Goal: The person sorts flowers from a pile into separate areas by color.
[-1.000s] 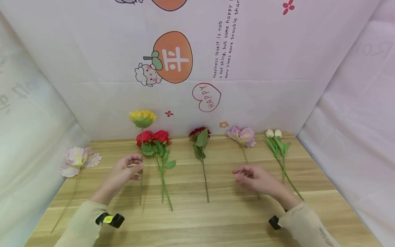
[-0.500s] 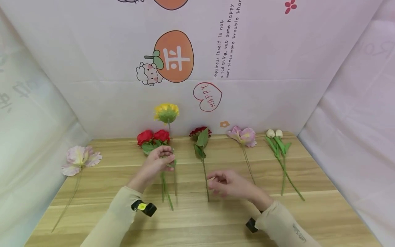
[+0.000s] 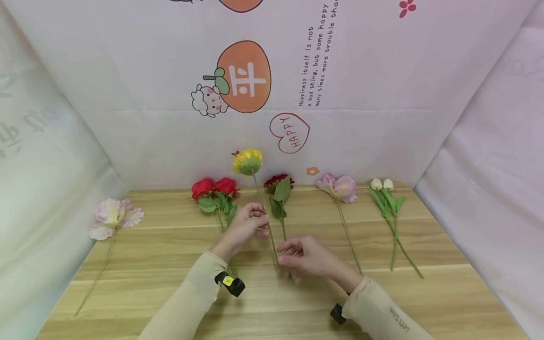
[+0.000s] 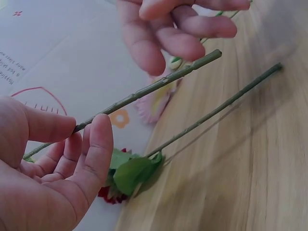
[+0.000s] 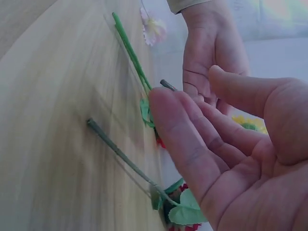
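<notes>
My left hand (image 3: 244, 225) pinches a long-stemmed yellow flower (image 3: 248, 163) partway down its stem, between thumb and fingers. The bloom is up against the back cloth, and the bare stem (image 4: 154, 86) slants down to the right. My right hand (image 3: 309, 257) is close by that stem's lower end, thumb and fingers parted with nothing between them, as the right wrist view shows. Below it lies a dark red flower (image 3: 278, 181) with green leaves, its lower stem partly hidden behind the right hand in the head view.
Two red roses (image 3: 214, 187) lie left of centre, their stems partly behind the left arm. A pale pink flower (image 3: 112, 218) is at far left. Rightward lie another pink flower (image 3: 340, 188) and white tulips (image 3: 381, 185). Printed cloth (image 3: 361, 141) backs the wooden table (image 3: 425, 307).
My left hand has carried the yellow flower rightward, past the red roses toward the dark red flower. My right hand has moved left, from beside the right-hand pink flower to the dark red flower's stem.
</notes>
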Demonstrator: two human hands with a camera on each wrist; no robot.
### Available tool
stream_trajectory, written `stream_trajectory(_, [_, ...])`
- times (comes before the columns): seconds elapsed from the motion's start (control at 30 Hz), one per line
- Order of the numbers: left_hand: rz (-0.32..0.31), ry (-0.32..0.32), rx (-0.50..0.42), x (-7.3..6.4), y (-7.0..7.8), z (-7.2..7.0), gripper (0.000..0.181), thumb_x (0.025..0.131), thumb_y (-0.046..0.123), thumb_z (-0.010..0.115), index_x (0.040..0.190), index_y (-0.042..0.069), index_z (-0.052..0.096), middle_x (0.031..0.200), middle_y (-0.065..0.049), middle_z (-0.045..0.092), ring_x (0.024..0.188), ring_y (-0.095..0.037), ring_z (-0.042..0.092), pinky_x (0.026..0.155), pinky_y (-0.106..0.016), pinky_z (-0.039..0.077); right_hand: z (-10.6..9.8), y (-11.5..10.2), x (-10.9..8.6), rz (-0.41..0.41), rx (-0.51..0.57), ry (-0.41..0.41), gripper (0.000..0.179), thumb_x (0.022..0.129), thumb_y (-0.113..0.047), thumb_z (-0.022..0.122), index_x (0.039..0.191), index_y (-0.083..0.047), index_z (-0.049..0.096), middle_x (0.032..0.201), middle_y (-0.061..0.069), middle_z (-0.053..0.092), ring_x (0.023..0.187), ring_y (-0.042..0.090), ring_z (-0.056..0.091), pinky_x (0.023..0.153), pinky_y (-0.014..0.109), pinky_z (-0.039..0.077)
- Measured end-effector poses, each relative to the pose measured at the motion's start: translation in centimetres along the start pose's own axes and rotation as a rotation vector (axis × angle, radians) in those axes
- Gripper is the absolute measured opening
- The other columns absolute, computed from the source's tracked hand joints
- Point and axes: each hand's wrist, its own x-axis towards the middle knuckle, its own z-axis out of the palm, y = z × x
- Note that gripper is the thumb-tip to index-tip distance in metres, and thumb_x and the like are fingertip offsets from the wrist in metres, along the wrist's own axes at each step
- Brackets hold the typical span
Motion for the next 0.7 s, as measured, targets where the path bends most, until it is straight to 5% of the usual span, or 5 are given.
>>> stream_trajectory(0.27, [-0.021, -0.001, -0.006, 0.6, -0.6, 1.0, 0.032, 0.100, -0.003, 0.058, 0.127, -0.010, 0.044, 0.103, -0.012, 0.054, 0.084, -0.022, 0.061, 0.087, -0.046, 0.059, -0.3, 0.8, 0.4, 0.037, 0.009, 0.053, 0.040, 0.096, -0.015, 0.072, 0.126, 0.009, 0.060, 0.100, 0.013, 0.070, 0.086, 0.036, 0.070, 0.068, 0.044, 0.062])
stream_trajectory(0.7, [-0.051, -0.055, -0.017, 1.0, -2.4, 2.2, 0.028, 0.099, -0.004, 0.057, 0.123, -0.012, 0.046, 0.100, -0.016, 0.058, 0.077, -0.018, 0.064, 0.082, -0.038, 0.061, -1.1, 2.3, 0.6, 0.052, -0.020, 0.078, 0.033, 0.096, -0.004, 0.068, 0.123, 0.011, 0.058, 0.094, 0.013, 0.068, 0.076, 0.025, 0.068, 0.064, 0.042, 0.062])
